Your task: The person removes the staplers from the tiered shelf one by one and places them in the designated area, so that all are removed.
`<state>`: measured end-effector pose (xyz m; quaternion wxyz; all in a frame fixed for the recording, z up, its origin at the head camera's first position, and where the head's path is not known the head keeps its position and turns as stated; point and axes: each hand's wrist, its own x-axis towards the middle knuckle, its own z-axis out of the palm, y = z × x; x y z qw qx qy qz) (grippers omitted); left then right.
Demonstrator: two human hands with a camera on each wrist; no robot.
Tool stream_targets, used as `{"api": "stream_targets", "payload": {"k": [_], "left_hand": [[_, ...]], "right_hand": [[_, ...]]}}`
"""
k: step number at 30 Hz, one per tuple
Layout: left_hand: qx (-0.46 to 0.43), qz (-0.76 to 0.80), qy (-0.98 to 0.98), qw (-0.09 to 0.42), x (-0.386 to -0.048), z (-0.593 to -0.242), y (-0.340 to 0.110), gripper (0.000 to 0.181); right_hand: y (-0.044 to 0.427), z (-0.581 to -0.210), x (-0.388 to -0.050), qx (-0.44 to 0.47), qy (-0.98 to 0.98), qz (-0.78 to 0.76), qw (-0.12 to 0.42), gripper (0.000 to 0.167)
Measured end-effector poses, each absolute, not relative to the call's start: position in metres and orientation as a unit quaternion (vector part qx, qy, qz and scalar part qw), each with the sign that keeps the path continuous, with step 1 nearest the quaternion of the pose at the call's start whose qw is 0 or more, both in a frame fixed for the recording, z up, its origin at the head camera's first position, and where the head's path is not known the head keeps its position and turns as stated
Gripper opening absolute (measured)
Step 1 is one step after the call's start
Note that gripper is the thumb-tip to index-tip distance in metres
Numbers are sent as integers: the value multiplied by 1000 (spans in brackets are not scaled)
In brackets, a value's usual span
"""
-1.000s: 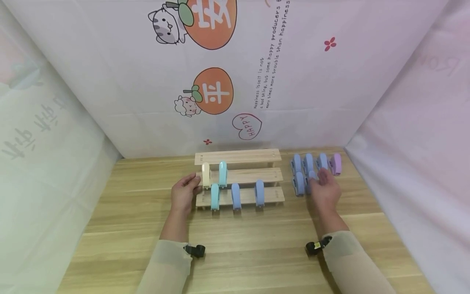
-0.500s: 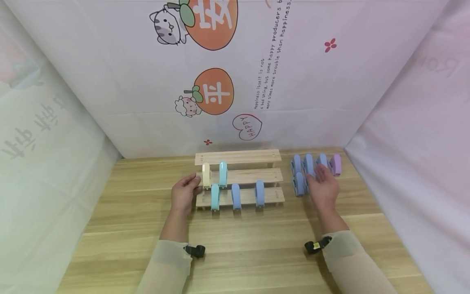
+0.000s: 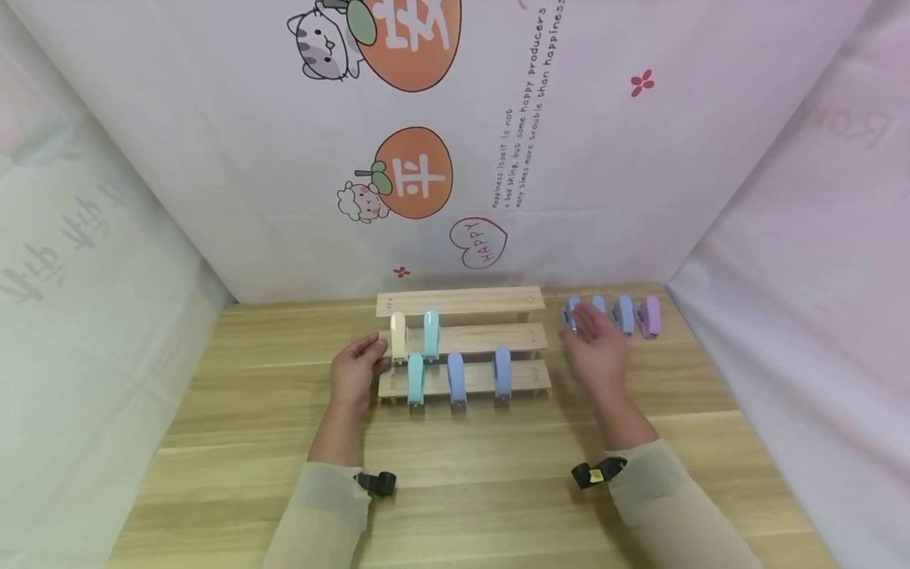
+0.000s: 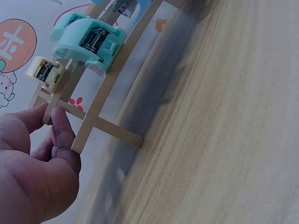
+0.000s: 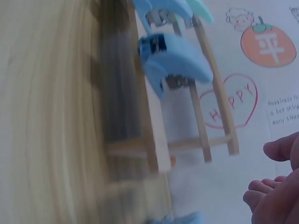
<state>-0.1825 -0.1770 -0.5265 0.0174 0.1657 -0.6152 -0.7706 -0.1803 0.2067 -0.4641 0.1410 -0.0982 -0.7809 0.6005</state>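
Observation:
A three-tier wooden rack [image 3: 498, 338] carries a cream clip [image 3: 399, 338] and a turquoise clip [image 3: 430, 336] on its middle shelf. On the lowest shelf sit a turquoise clip [image 3: 415, 379] and two blue clips [image 3: 456, 379]. My left hand [image 3: 354, 376] pinches the rack's left end; the left wrist view shows thumb and fingers round a shelf end [image 4: 48, 115]. My right hand [image 3: 599, 356] is over the blue clips right of the rack, hiding some of them. In the right wrist view, that hand [image 5: 278, 191] has thumb and fingers apart, with nothing visible between them.
Beyond my right hand, a blue clip [image 3: 623, 315] and a purple clip [image 3: 649, 317] stand near the wooden table's [image 3: 469, 490] back edge. A printed white cloth [image 3: 284, 158] rises behind the table, with more cloth at both sides.
My right hand has moved left, across the blue clips, uncovering the back one beside the purple clip. The left hand keeps its place at the rack's end.

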Motion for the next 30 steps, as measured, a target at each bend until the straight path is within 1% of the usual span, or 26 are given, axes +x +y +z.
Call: {"api": "stream_targets", "payload": {"k": [9,17,24,30], "left_hand": [[164,-774,-612,13,-184,-525,-176,43],[163,-778,-607,15,-184,-522,-177,44],[169,-775,-609,9,-183,-524,-177,44],[171,-773,-611,14,-183,-525,-177,44]], "right_hand": [[177,-455,-182,-75,-778,610,130,60],[141,-446,-181,-23,-778,616,122,59],[114,-439,-178,-8,-786,612,88,59],[90,-441,-175,11,-798,598,80,60]]}}
